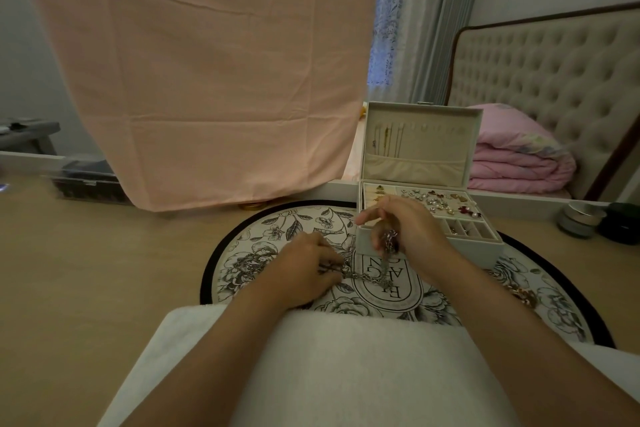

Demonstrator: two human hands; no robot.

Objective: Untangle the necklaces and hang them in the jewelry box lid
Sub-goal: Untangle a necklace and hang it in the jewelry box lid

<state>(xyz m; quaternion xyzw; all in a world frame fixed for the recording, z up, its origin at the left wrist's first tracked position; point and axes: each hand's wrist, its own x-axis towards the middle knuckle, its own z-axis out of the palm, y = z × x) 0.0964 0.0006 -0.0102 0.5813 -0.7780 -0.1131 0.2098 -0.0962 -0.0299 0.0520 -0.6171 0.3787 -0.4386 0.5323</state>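
A tangle of silver chain necklaces (367,277) lies on the round floral mat (277,229) in front of me. My left hand (304,274) pinches one end of the chain down at the mat. My right hand (401,229) holds a bunched part with a reddish pendant, lifted a little above the mat, and a strand hangs from it. Behind them stands the white jewelry box (485,246) with its lid (420,139) upright. A few thin necklaces (386,139) hang at the left of the lid.
Earrings fill the box's top tray (436,201). More jewelry (523,295) lies on the mat at right. A pink sheet (207,80) hangs behind, a folded pink quilt (519,159) and padded headboard stand at right, small jars (581,218) sit far right, and a white towel (346,357) covers my lap.
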